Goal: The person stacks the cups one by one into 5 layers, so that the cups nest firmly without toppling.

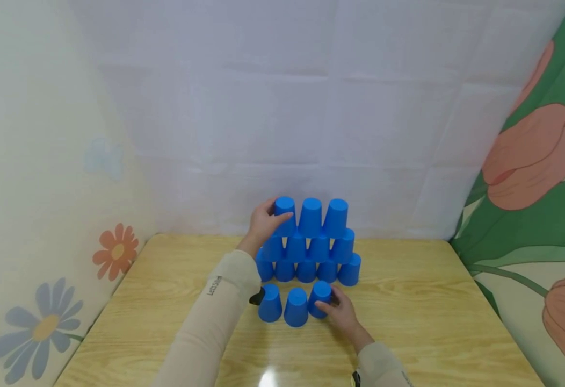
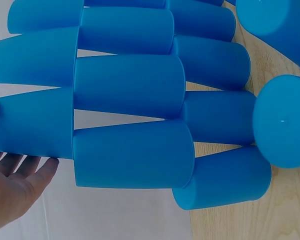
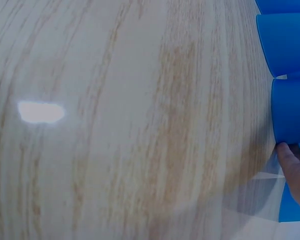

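Observation:
Blue cups stand upside down in a stepped wall. Its top row holds three: a left cup point(image 1: 284, 206), a middle cup point(image 1: 310, 217) and a right cup point(image 1: 335, 217). My left hand point(image 1: 263, 221) grips the left cup, thumb across its front; the left wrist view shows that cup point(image 2: 32, 122) resting on the row below. In front of the wall are three loose upside-down cups. Around the rightmost loose cup point(image 1: 319, 295) my right hand point(image 1: 344, 314) curls its thumb and fingers. Only part of this hand point(image 3: 297, 172) enters the right wrist view.
Beneath the top row are a second row point(image 1: 295, 249) and a bottom row point(image 1: 305, 271), several cups each. The other loose cups are a left one point(image 1: 270, 305) and a middle one point(image 1: 296, 309). A wooden table point(image 1: 418, 312) carries everything, with a white cloth point(image 1: 282, 118) behind.

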